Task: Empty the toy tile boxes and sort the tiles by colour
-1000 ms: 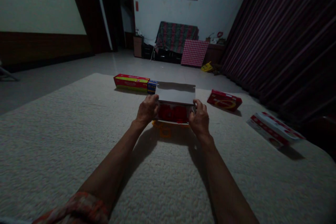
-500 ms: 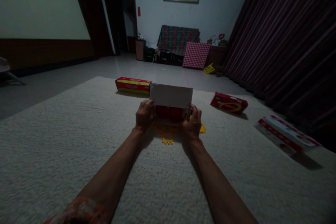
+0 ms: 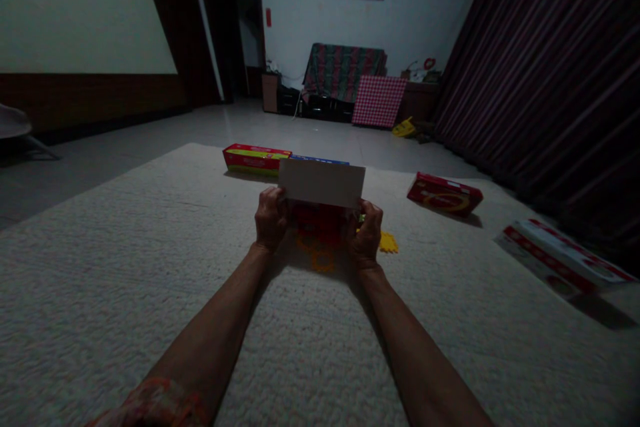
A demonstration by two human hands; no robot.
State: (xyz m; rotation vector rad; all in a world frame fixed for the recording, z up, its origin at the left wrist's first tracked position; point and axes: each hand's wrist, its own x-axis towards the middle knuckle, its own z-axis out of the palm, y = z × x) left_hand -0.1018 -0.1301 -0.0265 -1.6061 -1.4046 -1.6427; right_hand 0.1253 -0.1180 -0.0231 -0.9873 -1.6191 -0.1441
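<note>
Between my two hands is a red box (image 3: 320,221) with a pale, blank flap (image 3: 321,182) standing up along its top. My left hand (image 3: 271,219) is closed on the left end near the flap's lower corner. At the right end, my right hand (image 3: 367,235) grips it with bent fingers. Orange-yellow toothed plastic pieces (image 3: 323,260) lie on the mat just under and in front of the box. Another yellow toothed piece (image 3: 389,243) is right of my right hand. The box's far side is hidden.
A red and green box (image 3: 257,160) stands on the pale mat (image 3: 150,247), beside a partly hidden blue box (image 3: 325,161). To the right are a dark red box (image 3: 444,195) and a white and red box (image 3: 565,259). Long curtains (image 3: 545,80) hang on the right.
Both hands have shifted slightly left with the box, and more of the blue box behind shows. The view has tilted a little. My grip looks the same.
</note>
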